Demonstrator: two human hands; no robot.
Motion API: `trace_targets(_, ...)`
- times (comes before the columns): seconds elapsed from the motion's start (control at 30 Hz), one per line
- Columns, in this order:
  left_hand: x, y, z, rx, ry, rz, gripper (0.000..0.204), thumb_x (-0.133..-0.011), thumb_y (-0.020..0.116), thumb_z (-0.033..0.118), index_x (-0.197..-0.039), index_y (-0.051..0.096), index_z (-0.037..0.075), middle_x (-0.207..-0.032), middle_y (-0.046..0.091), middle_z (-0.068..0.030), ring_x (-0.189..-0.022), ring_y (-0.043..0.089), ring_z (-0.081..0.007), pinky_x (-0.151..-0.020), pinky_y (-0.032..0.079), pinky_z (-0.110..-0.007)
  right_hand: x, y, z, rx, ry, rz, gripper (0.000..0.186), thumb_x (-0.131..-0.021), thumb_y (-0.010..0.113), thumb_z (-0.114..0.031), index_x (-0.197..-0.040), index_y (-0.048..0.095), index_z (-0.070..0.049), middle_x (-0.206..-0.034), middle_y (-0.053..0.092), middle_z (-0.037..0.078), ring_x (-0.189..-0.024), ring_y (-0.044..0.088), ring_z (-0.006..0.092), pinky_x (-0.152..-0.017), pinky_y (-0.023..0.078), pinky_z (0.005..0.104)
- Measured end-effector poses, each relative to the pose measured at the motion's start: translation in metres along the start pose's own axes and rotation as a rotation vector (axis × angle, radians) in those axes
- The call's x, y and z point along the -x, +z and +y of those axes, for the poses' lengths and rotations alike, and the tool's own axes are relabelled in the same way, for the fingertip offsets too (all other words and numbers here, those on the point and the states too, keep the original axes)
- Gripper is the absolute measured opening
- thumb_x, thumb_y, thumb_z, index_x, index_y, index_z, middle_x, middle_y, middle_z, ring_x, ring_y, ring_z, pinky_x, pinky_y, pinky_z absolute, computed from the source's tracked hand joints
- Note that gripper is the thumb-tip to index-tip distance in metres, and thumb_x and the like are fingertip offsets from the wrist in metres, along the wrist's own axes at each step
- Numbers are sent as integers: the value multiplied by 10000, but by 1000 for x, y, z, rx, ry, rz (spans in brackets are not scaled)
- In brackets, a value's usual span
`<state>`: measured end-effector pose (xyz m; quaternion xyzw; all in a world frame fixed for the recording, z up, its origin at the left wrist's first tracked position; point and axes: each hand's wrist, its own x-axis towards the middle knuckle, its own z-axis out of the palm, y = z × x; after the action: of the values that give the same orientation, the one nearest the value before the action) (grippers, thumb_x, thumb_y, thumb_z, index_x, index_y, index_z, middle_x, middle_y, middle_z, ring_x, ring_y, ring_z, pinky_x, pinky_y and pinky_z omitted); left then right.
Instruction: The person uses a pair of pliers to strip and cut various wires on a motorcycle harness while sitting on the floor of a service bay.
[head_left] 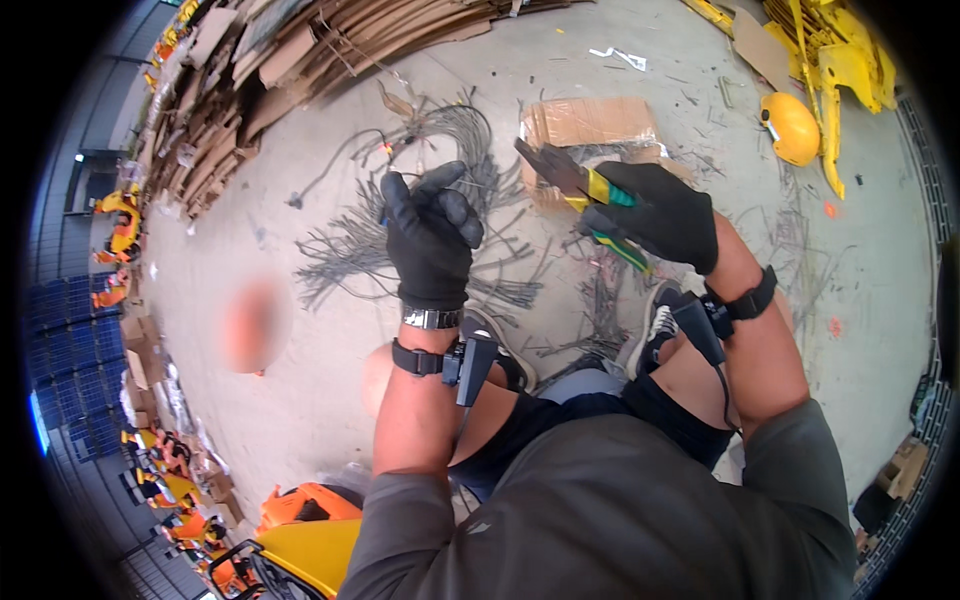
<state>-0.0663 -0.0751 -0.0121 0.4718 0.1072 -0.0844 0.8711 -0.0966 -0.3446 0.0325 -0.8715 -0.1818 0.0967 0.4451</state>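
My right hand (655, 215), in a black glove, is closed round a pair of pliers (570, 178) with green and yellow handles. Their dark jaws point up and to the left, over the near part of a cardboard box. To the left, my left hand (432, 235), gloved in black too, is raised with its fingers apart and loosely bent. I see nothing held in it. Beyond and around it on the floor spreads a loose heap of cut grey cables (350, 245), with a longer coiled cable (470, 120) at its far side.
Flattened cardboard (300, 60) is stacked at the far left. A yellow hard hat (790, 128) and yellow panels (850, 70) lie at the far right. The taped cardboard box (590, 120) stands ahead. More cable scraps (600, 300) lie between my shoes. An orange and yellow machine (310, 530) is behind my left arm.
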Motion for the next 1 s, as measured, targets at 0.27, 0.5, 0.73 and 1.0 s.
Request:
trace_targets(0.27,10,-8,-2,-13,15,-30,812,-973,357,656,-1157,620,-90,-614,484,-43,-506,419,-175,-476,357,-285,-15,21,16,-284,144,-117,442,-883,706,-330,-1148,617,12,-887,672,132,-771,607,148,-704,500,321)
trace_targets(0.5,-2,-31,6,161,49,-246,549,-1034,375,382,-1177,599,-99,-803,633,-117,-701,569,-251,-638,452,-355,-23,29,29,-367,194,-102,288,-969,624,-250,-1138,613,-17,-932,714,55,-842,669,104,-712,513,245)
trace_targets(0.73,-10,-43,8,169,95,-369,400,-994,457,129,-1319,495,-101,-1014,627,-173,-870,563,-246,-752,470,-363,-17,25,44,-325,222,-12,354,-948,637,-288,-1173,622,-15,-881,679,21,-750,588,74,-672,470,226)
trace_targets(1.0,-9,-18,3,62,106,-157,357,-962,446,95,-1249,518,-105,-1055,664,-271,-859,700,-309,-748,602,-357,-13,13,43,-196,220,30,331,-938,646,-303,-1118,631,-26,-840,676,19,-725,580,76,-663,461,238)
